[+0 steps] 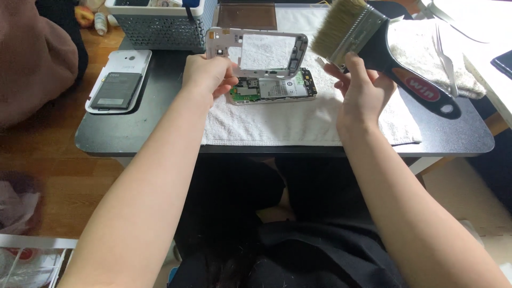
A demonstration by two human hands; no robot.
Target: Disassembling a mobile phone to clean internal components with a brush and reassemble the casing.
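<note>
The left hand point(207, 74) has its fingers curled shut around the lower left corner of a white phone mid-frame point(260, 50), holding it upright and tilted a little back, so the white towel point(277, 120) shows through its big rectangular opening. The left forearm runs up from the lower left, wrist nearly straight, back of the hand toward the camera.

The right hand point(362, 88) is raised just right of the frame, fingers wrapped tight around the neck of a wide paintbrush point(373, 42). Its pale bristles point up and left, close to the frame's right edge but apart from it; the black handle with a red patch juts down to the right past the hand. The right forearm comes up from the lower right, wrist cocked slightly back.

Just below the frame, the opened phone body point(274, 88) lies flat on the towel, green circuit board and a silver shield showing. The towel covers the middle of the dark counter point(133, 133). To the left lie a white back cover point(128, 61) with a dark battery point(114, 92) resting on it. A grey perforated basket point(160, 26) stands behind, and another pale cloth point(432, 53) lies at the right.
</note>
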